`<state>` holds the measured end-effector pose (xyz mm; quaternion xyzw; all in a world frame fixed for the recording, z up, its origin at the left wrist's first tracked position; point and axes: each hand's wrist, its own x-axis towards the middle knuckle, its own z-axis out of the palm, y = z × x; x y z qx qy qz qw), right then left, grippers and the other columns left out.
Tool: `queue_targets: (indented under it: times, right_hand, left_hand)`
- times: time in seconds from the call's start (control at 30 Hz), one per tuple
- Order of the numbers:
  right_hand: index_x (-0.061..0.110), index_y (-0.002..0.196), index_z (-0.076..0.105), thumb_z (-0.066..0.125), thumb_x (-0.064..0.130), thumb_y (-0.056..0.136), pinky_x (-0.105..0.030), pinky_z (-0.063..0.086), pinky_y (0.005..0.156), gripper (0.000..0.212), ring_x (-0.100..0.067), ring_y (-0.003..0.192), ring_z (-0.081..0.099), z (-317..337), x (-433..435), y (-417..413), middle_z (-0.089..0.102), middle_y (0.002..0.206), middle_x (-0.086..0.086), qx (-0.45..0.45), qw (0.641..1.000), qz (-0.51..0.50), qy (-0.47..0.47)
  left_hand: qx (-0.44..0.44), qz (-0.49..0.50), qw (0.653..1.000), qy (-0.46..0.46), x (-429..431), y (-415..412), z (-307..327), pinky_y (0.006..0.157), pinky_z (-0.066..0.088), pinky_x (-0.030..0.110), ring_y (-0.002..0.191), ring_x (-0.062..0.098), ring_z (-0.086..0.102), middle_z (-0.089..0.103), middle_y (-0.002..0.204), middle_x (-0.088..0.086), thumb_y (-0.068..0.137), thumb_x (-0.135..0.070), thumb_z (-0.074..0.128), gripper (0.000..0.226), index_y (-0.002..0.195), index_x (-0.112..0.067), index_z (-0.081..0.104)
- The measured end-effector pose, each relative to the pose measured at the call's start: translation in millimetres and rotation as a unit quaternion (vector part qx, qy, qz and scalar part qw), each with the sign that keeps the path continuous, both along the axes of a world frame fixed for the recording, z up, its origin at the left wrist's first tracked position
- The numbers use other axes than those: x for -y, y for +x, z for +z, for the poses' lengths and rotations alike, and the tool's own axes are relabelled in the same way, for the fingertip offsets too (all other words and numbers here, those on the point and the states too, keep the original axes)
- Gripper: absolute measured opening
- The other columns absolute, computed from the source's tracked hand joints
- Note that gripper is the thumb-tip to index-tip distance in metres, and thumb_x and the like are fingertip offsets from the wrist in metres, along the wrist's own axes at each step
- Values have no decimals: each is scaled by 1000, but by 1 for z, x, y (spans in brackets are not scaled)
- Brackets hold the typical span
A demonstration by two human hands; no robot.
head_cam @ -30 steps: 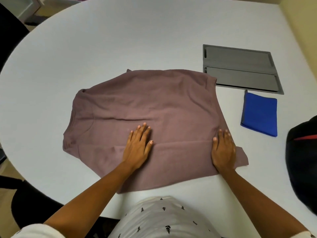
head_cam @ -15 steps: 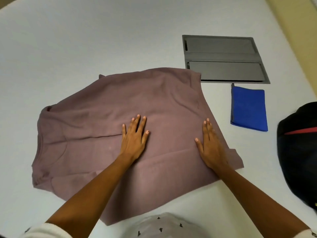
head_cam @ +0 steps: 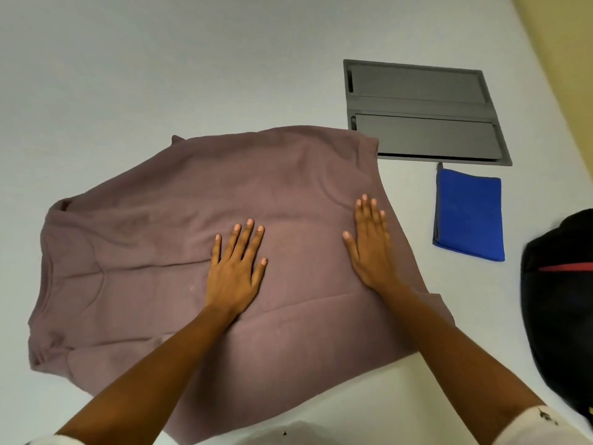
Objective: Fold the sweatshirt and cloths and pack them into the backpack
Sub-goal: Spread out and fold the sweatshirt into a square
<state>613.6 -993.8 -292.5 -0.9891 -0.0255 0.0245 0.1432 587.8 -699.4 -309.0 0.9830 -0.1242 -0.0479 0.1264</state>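
**Fig. Smoothing stroke over the sweatshirt**

Both palms have slid away from the body across the sweatshirt (head_cam: 179, 200). The right hand (head_cam: 372, 252), a second ago flat near the hem corner, now lies farther up the garment's right edge with its thumb spread. The left hand (head_cam: 236, 274) has advanced less (its fingers fanned slightly wider). The fold crease (head_cam: 308, 303), formerly under the hands, now runs level with the wrists.

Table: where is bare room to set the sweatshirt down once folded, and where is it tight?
Widest free patch: the table beyond the sweatshirt, left of the grey panel. A smaller one lies near the front edge, between sweatshirt hem and backpack. Crowded: the right side, where panel, blue cloth and backpack sit close, leaving only a narrow lane beside the sweatshirt.
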Motion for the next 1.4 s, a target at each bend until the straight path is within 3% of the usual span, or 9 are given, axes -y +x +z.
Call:
queue_targets:
  times: [0.1, 0.23, 0.43, 0.53, 0.77, 0.87, 0.97, 1.27, 1.4]
  right_hand:
    - [12, 154, 1, 11, 53, 99, -38, -1, 121, 69, -17, 149, -7, -7, 24, 20, -2, 162, -3, -9, 1000, 4, -25]
    - [7, 153, 3, 5, 58, 95, -40, -4, 121, 78, -21, 149, -5, -5, 35, 38, 1, 162, -9, -17, 992, -127, 5]
    - [7, 153, 9, 17, 44, 102, -33, -4, 121, 64, -19, 149, -3, 7, -6, 86, 4, 161, -7, 3, 999, 17, 48]
    - [9, 154, 8, 18, 43, 103, -32, 0, 121, 61, -18, 149, 1, 2, 6, 109, 4, 162, -6, -39, 995, -48, 77]
    - [4, 152, 1, 16, 42, 104, -38, -2, 121, 64, -23, 149, -2, 13, 34, 151, -1, 161, -13, -79, 988, -135, -9]
    - [4, 152, 4, 21, 37, 105, -34, -5, 120, 60, -22, 149, -2, 12, 3, 146, 1, 161, -11, -8, 1000, -9, 7]
    - [9, 153, 6, 12, 45, 101, -30, -7, 119, 64, -18, 149, -1, -2, -14, 138, 4, 161, -7, -24, 996, 82, -15]
    - [9, 153, 15, 10, 50, 98, -36, 5, 121, 69, -20, 148, 10, -8, -10, 161, 14, 160, -6, 14, 998, 6, -56]
    - [7, 153, 8, 9, 49, 97, -35, -1, 121, 70, -20, 149, 4, -9, -17, 169, 8, 161, -8, -1, 998, -35, -52]
  left_hand:
    - [0, 0, 1000, 2, 1, 0, 1, 119, 7, 49, 149, 19, 5, 8, 161, -2, 100, -47, 20, 60, 154, -23, 12]
    - [1, 2, 1000, 2, 1, 1, 2, 119, 8, 49, 149, 19, 5, 9, 161, -2, 99, -46, 21, 60, 154, -23, 13]
    - [0, 3, 1000, 7, 1, 0, 2, 120, 8, 49, 149, 18, 4, 9, 162, -1, 99, -46, 19, 60, 154, -23, 13]
    - [-5, 3, 1000, 6, 3, -1, 2, 120, 8, 48, 149, 18, 5, 9, 162, -1, 99, -46, 20, 60, 154, -23, 13]
    - [-12, 6, 1000, 8, 2, 1, 5, 119, 10, 49, 149, 18, 5, 9, 162, -1, 100, -45, 20, 60, 154, -23, 13]
    - [-14, 6, 1000, 4, 3, 1, 6, 119, 10, 50, 149, 18, 5, 10, 161, -1, 100, -45, 20, 59, 154, -22, 14]
    - [-15, 5, 1000, 6, 3, 1, 5, 119, 10, 50, 149, 18, 6, 9, 162, -1, 100, -45, 20, 59, 154, -23, 13]
    - [-10, -5, 1000, 17, 3, 2, 3, 119, 11, 49, 149, 18, 5, 8, 162, -2, 100, -44, 22, 59, 154, -22, 13]
    - [-1, -4, 1000, 13, 3, 2, 1, 119, 10, 49, 149, 20, 9, 12, 161, 0, 100, -44, 21, 59, 154, -21, 16]
